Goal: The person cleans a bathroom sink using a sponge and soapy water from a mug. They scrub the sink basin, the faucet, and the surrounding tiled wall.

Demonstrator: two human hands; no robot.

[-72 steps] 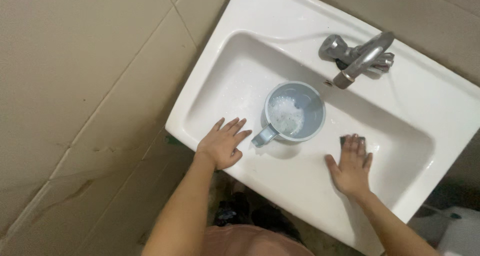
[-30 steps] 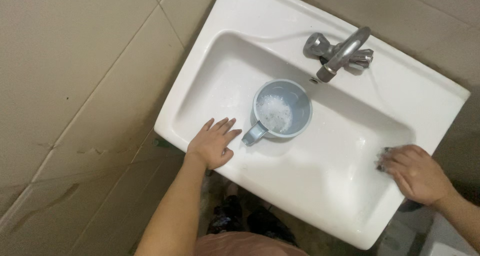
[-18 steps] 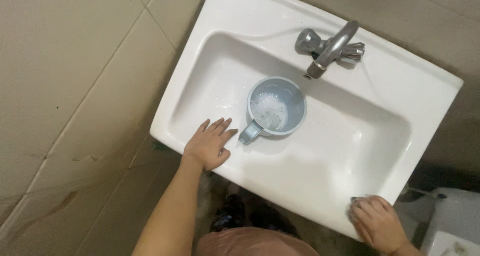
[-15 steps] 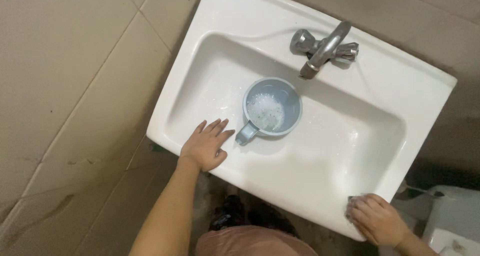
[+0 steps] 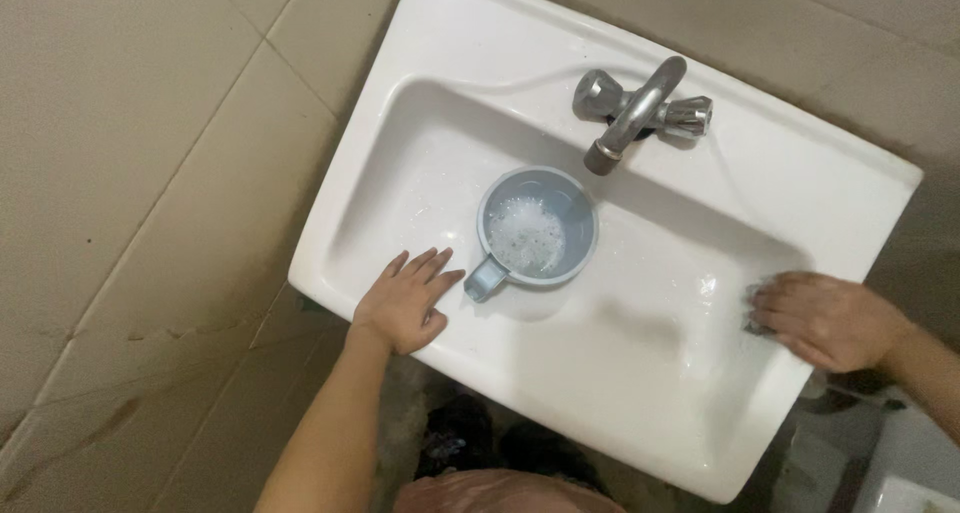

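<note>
A white ceramic sink [image 5: 470,33] fills the view. In its basin, below the spout, stands a grey-blue mug [image 5: 578,201] holding foamy water, handle toward the front rim. My left hand [image 5: 408,301] lies flat on the front rim with fingers spread, fingertips close to the mug handle but apart from it. My right hand [image 5: 825,318] presses on the sink's right rim, fingers curled over a small grey pad [image 5: 753,299] that is mostly hidden under them.
A metal faucet [image 5: 635,108] with two knobs sits on the back rim, its spout over the basin. Beige tiled wall lies to the left. Dark floor and a white object's edge show at the lower right.
My right hand went from the basin to the right rim, down to the front right corner, and is now back up on the right rim. My left hand stayed on the front rim.
</note>
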